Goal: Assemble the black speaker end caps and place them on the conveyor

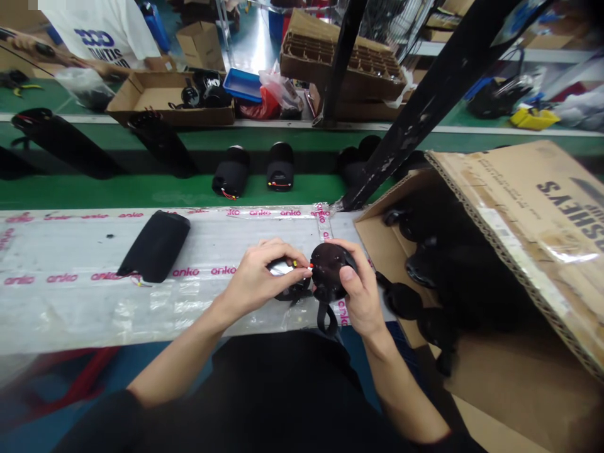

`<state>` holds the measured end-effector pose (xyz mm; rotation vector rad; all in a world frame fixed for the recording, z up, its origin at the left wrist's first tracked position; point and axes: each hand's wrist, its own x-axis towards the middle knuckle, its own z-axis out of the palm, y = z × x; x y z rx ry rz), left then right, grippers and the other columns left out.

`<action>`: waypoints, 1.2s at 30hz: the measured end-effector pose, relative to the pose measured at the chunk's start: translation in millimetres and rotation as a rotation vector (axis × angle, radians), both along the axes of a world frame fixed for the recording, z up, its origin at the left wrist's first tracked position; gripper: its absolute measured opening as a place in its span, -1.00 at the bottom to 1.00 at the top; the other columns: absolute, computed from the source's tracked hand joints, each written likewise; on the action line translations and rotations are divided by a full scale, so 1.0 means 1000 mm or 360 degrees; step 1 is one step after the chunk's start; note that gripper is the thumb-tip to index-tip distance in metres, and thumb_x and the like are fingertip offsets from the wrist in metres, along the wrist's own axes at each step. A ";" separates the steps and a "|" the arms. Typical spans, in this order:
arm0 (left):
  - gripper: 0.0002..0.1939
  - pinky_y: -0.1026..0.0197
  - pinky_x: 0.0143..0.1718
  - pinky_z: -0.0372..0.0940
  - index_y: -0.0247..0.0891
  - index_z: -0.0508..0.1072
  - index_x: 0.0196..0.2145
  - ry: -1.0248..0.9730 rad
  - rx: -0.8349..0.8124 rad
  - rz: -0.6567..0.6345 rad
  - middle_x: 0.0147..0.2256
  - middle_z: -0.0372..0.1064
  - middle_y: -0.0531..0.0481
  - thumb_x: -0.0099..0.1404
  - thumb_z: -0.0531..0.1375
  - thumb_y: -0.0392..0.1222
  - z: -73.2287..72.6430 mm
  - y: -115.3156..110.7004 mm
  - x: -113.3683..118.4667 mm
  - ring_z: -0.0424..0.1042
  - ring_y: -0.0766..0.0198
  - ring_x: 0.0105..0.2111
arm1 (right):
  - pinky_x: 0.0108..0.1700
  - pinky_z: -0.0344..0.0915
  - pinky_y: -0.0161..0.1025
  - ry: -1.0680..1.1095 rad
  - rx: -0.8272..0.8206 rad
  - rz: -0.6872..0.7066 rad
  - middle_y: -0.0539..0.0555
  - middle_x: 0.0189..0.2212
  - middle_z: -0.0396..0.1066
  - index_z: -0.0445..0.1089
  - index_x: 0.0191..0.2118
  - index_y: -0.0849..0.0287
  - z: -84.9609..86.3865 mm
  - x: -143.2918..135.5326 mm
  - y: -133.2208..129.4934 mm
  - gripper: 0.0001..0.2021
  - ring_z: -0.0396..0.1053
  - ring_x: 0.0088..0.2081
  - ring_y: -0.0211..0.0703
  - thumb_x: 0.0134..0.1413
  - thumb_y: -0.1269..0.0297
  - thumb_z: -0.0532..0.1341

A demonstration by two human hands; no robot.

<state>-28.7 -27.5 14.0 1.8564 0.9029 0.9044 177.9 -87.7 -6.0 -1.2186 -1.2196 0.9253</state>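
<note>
My right hand (363,286) is wrapped round a black round end cap (326,270) from which a small strap loop (327,319) hangs. At the cap's left edge, the thumb and finger of my left hand (257,274) pinch a small wire connector (309,269) with white and red-orange parts. Below my left fingers is another dark round part (292,292) with a shiny silver face, partly hidden by the hand. To the left on the bench lies a black fabric-covered cylinder (158,246), tilted, thin wires coming out of its near end.
A large cardboard box (472,355) with several black caps stands at right. Black cylinders (280,167) with wires sit on the green conveyor (198,189) behind the plastic-covered bench (61,308). A slanted black post (425,94) rises near the box. A person (108,31) stands across the line.
</note>
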 end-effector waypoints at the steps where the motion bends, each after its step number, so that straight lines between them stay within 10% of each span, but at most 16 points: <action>1: -0.93 0.12 -0.08 0.41 -0.16 0.63 -0.23 0.0010 0.0018 -0.0017 -0.26 0.65 0.02 0.37 0.45 -0.19 0.001 0.000 0.000 0.59 0.21 -0.23 | 0.15 0.47 0.04 -0.0014 0.0025 0.0016 0.11 0.01 0.59 0.50 0.13 0.03 0.000 0.001 0.002 -0.50 0.55 0.03 0.10 0.31 -0.23 0.26; 22: -0.87 0.22 -0.21 0.47 -0.21 0.61 -0.34 -0.0045 -0.0249 -0.0019 -0.34 0.64 0.04 0.33 0.46 -0.20 0.006 0.005 0.000 0.62 0.25 -0.32 | -0.08 0.60 -0.02 -0.0267 0.0104 0.0555 0.18 0.12 0.54 0.42 0.24 -0.01 0.012 0.021 0.016 -0.35 0.59 0.00 0.10 0.20 -0.30 0.35; 31: -0.92 0.14 -0.08 0.47 -0.18 0.57 -0.22 0.0061 0.0383 0.0016 -0.25 0.66 0.01 0.45 0.29 -0.31 -0.003 0.000 -0.004 0.62 0.24 -0.22 | -0.02 0.62 0.03 -0.0044 0.0136 0.0611 0.15 0.11 0.58 0.46 0.26 -0.05 0.009 0.021 0.015 -0.39 0.61 0.04 0.15 0.22 -0.26 0.35; 36: -0.95 0.16 -0.12 0.47 -0.18 0.58 -0.20 0.0053 0.0328 0.0011 -0.26 0.66 0.01 0.45 0.33 -0.30 -0.003 -0.003 -0.004 0.61 0.24 -0.24 | -0.02 0.61 0.12 -0.0062 0.0171 0.0264 0.17 0.13 0.55 0.46 0.25 -0.07 0.007 0.024 0.010 -0.38 0.57 0.05 0.22 0.22 -0.30 0.32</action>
